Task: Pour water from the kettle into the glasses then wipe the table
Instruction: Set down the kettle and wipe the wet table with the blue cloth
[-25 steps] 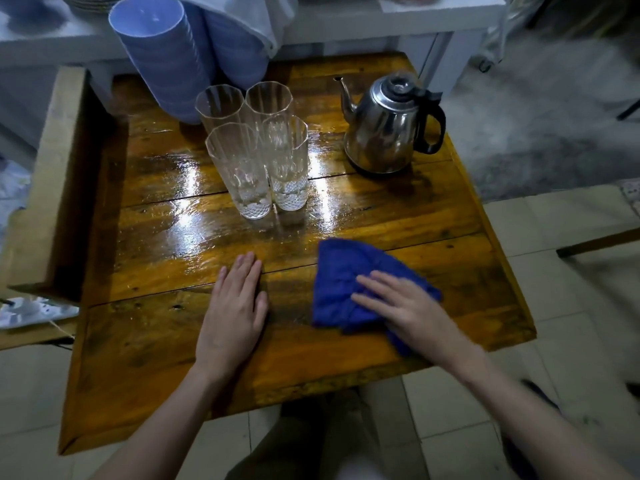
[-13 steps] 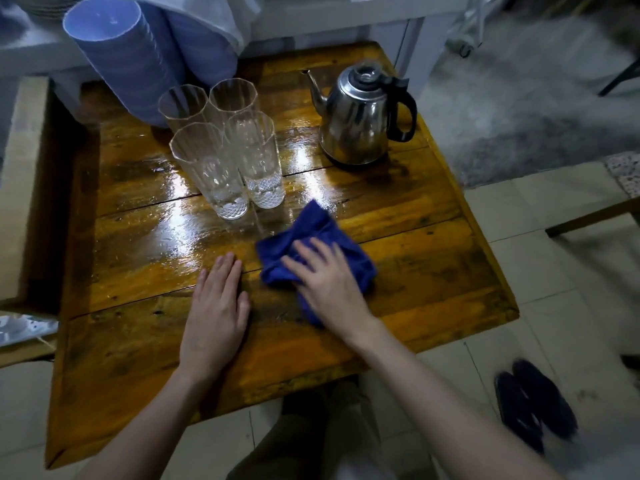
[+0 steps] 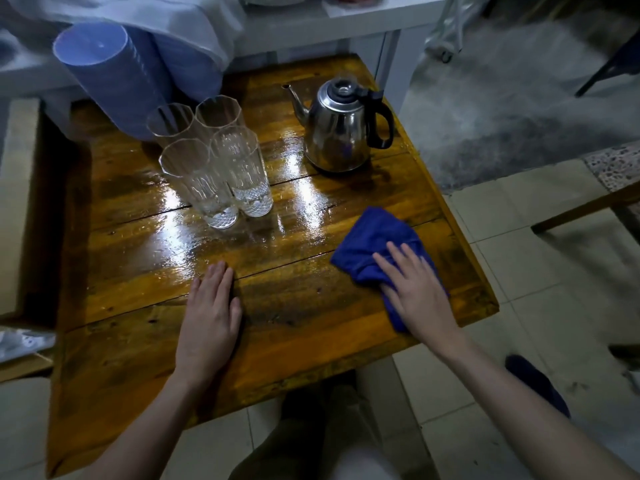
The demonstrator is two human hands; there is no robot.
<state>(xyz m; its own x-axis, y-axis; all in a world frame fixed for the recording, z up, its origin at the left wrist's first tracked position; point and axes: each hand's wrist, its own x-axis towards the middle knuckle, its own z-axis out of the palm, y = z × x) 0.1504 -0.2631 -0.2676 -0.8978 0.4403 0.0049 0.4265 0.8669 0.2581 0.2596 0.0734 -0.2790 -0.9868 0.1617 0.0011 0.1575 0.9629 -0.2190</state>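
A blue cloth (image 3: 372,242) lies bunched on the right part of the glossy wooden table (image 3: 298,320). My right hand (image 3: 415,292) presses flat on the cloth, fingers spread over it. My left hand (image 3: 209,315) rests palm down on the bare wood near the front middle, holding nothing. Several tall clear glasses (image 3: 221,168) stand clustered at the back left; the front two show water near their bases. The steel kettle (image 3: 341,128) with a black handle stands upright at the back right, apart from both hands.
A stack of blue plastic cups (image 3: 114,74) leans at the back left under a white cloth (image 3: 166,19). A white shelf unit (image 3: 346,32) stands behind the table. A wooden bench (image 3: 20,202) is on the left, tiled floor on the right.
My right hand has slid the blue cloth from the table's middle, near the glasses, back to the right side. My left hand stays flat in place.
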